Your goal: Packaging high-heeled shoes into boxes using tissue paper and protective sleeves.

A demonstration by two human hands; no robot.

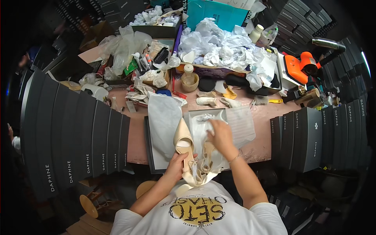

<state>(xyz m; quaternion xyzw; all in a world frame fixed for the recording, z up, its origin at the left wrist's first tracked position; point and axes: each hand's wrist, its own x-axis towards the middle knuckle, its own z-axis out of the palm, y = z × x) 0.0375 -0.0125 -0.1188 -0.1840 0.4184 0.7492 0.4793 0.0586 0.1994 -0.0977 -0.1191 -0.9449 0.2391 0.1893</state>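
My left hand (177, 166) is closed round a cream pointed-toe shoe (181, 132), its toe pointing away from me. Pearl-like beads and a pale strap (194, 172) hang by its heel end. Just right of it lies part of a second light shoe (207, 154), partly hidden. My right hand (223, 137) is above the open grey box (150, 150), fingers curled together and pointing left. What they hold, if anything, is hidden. Crumpled white paper (205, 117) lies just beyond those fingers. White tissue sheets (164, 121) spread over the box's left side and out to its right.
Stacks of dark shoeboxes (74, 133) wall the left, with more boxes (301, 137) on the right. Behind stand a bin of crumpled white paper (219, 43), a glue jar (190, 80), a yellow-handled brush (270, 100), white cloth pads (206, 101) and an orange heat tool (299, 68).
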